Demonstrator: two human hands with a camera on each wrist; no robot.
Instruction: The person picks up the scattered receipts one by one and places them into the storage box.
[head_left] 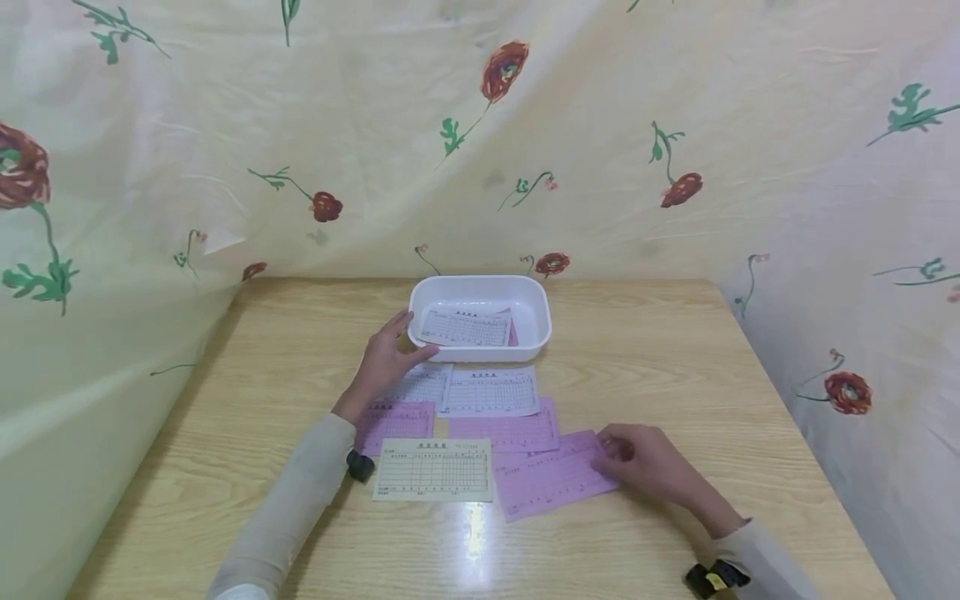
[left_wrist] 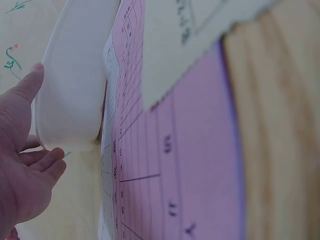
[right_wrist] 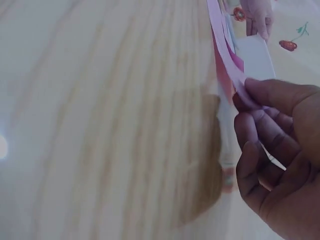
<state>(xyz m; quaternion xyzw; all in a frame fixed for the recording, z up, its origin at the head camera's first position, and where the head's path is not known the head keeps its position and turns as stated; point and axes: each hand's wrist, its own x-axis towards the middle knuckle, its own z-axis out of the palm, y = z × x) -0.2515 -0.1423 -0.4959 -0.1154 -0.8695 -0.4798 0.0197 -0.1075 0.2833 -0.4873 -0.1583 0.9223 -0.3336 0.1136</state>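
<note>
Slip, pink, just right of cream slip; right hand pinches its right end. Left hand holds white tray by its near-left corner. Advice: light pinch, level lift, neighbours undisturbed, tray steady.

Tan wood grain covers my tabletop. By its far edge, my tub is plain white. Nearest the tabletop's right edge I have a pinkish-purple form, beside a cream form, both grid-ruled. Red, green-stemmed flowers dot the cream cloth.
</note>
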